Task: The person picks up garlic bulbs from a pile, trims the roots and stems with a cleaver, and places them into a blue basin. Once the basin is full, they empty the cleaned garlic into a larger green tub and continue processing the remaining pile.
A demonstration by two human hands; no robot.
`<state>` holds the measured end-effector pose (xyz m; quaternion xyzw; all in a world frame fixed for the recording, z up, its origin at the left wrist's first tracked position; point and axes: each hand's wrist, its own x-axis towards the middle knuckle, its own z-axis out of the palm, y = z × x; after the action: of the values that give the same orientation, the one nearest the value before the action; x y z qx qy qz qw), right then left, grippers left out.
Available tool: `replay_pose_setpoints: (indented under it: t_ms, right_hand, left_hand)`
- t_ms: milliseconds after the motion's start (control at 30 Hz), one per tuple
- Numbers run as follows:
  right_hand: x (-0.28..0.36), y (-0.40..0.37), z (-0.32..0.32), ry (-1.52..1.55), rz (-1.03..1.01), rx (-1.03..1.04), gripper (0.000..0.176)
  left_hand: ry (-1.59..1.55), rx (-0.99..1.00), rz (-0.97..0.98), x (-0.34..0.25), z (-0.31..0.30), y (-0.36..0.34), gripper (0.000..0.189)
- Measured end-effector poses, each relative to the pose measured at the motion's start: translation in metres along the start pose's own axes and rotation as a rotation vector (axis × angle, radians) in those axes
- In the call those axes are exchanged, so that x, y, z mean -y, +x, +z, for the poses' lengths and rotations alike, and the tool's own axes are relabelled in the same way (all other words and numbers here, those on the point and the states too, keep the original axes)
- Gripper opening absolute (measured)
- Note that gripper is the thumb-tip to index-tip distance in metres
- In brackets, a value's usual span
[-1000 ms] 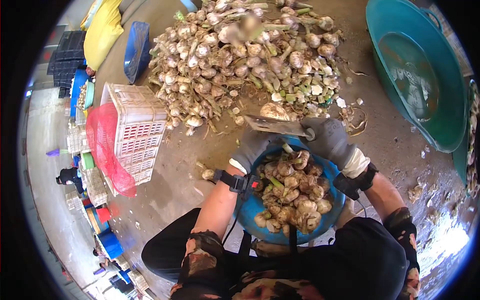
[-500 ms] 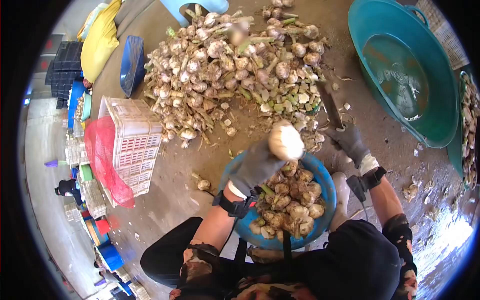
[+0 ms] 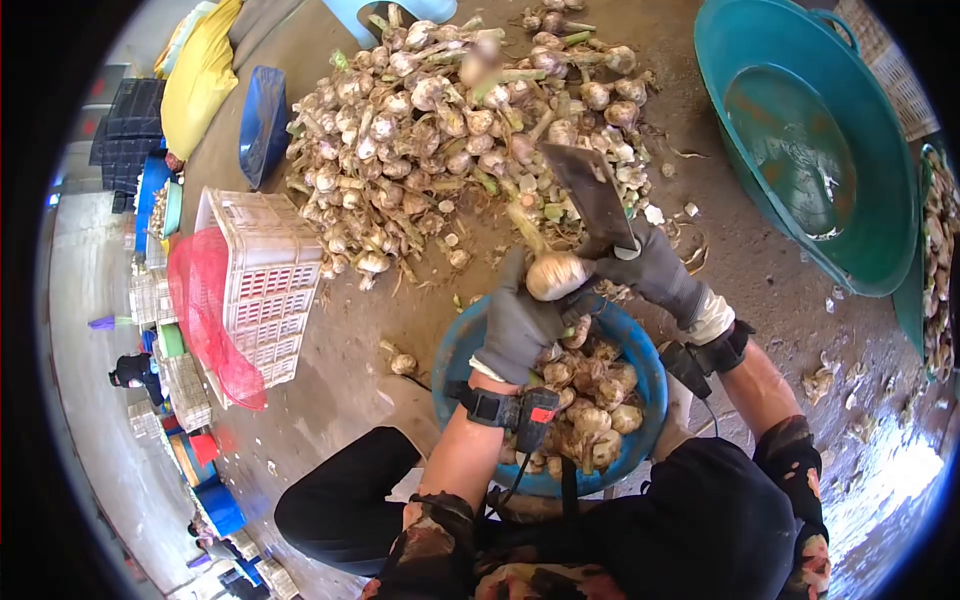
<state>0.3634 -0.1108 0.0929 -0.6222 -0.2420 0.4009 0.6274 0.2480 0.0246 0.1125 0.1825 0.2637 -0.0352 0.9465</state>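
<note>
My left hand (image 3: 520, 325), in a grey glove, is closed around a garlic bulb (image 3: 556, 276) whose long stem (image 3: 527, 228) points up toward the pile. In my right hand (image 3: 655, 278), also gloved, is a broad knife (image 3: 592, 195), its dark blade beside the stem and bulb. Both hands are close together above a blue basin (image 3: 652, 385) that holds trimmed garlic bulbs (image 3: 590, 410). A large garlic pile (image 3: 400, 140) with stems lies on the floor beyond, with cut stem pieces at its right side.
A teal tub (image 3: 790, 150) stands at the upper right. On the left are a white crate (image 3: 270, 290) with red netting (image 3: 210, 310), a blue scoop-like container (image 3: 263, 128) and a yellow sack (image 3: 200, 85). A person (image 3: 137, 371) is at the far left.
My left hand has turned, so the bulb's stem now shows. My right hand has moved left and up with the knife, bringing the blade from the right side to the bulb.
</note>
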Motion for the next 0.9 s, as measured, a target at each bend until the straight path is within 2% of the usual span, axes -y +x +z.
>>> replay_pose_setpoints:
  t_ms: [67,133,167,200,267,300,333,367,400,433,467,500,533,600,633,667,700,733,800,833,867,900]
  right_hand:
    - [0.001,0.004,-0.003,-0.085,-0.019,0.019,0.022]
    - [0.012,0.005,-0.002,-0.5,-0.075,-0.034,0.023]
    - [0.02,0.006,0.0,-0.676,-0.053,-0.028,0.02]
    - [0.003,0.008,-0.003,-0.701,-0.101,-0.038,0.017]
    - [-0.02,0.014,-0.025,-0.822,0.005,0.197,0.017]
    - [-0.047,0.015,-0.032,-1.147,0.145,0.038,0.019]
    - [-0.06,0.015,-0.041,-1.185,0.318,0.088,0.024]
    - [-0.074,0.01,-0.05,-1.284,0.328,0.061,0.019]
    - [-0.083,0.002,-0.057,-0.92,0.383,-0.04,0.016]
    - [-0.09,-0.008,-0.059,-0.551,0.443,-0.139,0.013]
    - [-0.091,-0.012,-0.057,-0.545,0.446,-0.133,0.013]
    - [-0.09,-0.015,-0.058,-0.417,0.454,-0.152,0.01]
    - [-0.09,-0.018,-0.059,-0.291,0.463,-0.173,0.007]
    - [-0.092,-0.021,-0.059,-0.343,0.464,-0.143,0.007]
    - [-0.093,-0.022,-0.058,-0.392,0.459,-0.106,0.008]
    - [-0.093,-0.023,-0.057,-0.394,0.453,-0.115,0.008]
    - [-0.092,-0.024,-0.055,-0.437,0.453,-0.121,0.009]
    - [-0.092,-0.027,-0.053,-0.479,0.458,-0.124,0.009]
    - [-0.087,-0.028,-0.054,-0.506,0.484,-0.137,0.009]
    - [-0.085,-0.029,-0.054,-0.53,0.519,-0.141,0.01]
    - [-0.085,-0.028,-0.053,-0.529,0.521,-0.149,0.01]
    - [-0.084,-0.027,-0.051,-0.55,0.522,-0.143,0.011]
  left_hand:
    - [0.032,-0.001,0.073,0.001,-0.006,-0.002,0.042]
    - [0.688,-0.096,0.022,-0.006,-0.007,-0.01,0.036]
    - [0.774,-0.172,0.212,0.006,-0.006,-0.011,0.03]
    - [0.935,-0.282,0.209,0.003,0.008,-0.02,0.03]
    - [1.069,-0.188,0.243,-0.001,-0.002,-0.03,0.034]
    - [1.039,0.106,0.171,-0.01,-0.003,-0.037,0.038]
    - [1.037,0.083,0.174,-0.018,-0.009,-0.046,0.038]
    - [1.006,0.085,0.225,-0.028,-0.016,-0.055,0.035]
    - [0.972,0.083,0.271,-0.039,-0.025,-0.066,0.033]
    - [1.042,-0.317,0.212,-0.054,-0.046,-0.077,0.042]
    - [1.095,-0.708,0.148,-0.076,-0.083,-0.083,0.051]
    - [1.509,-1.114,0.197,-0.1,-0.147,-0.085,0.061]
    - [1.753,-1.336,0.042,-0.119,-0.181,-0.095,0.064]
    - [1.651,-1.321,-0.33,-0.135,-0.223,-0.113,0.063]
    - [1.655,-1.311,-0.326,-0.128,-0.26,-0.115,0.063]
    - [1.83,-1.18,-0.382,-0.119,-0.302,-0.117,0.063]
    - [2.0,-1.042,-0.433,-0.117,-0.293,-0.114,0.063]
    - [1.995,-1.215,-0.562,-0.114,-0.284,-0.109,0.052]
    - [1.709,-1.191,-0.443,-0.121,-0.35,-0.114,0.03]
    - [1.285,-1.069,-0.207,-0.125,-0.347,-0.114,0.016]
    - [1.29,-1.061,-0.208,-0.128,-0.326,-0.108,0.016]
    - [1.077,-0.928,-0.07,-0.129,-0.286,-0.097,0.017]
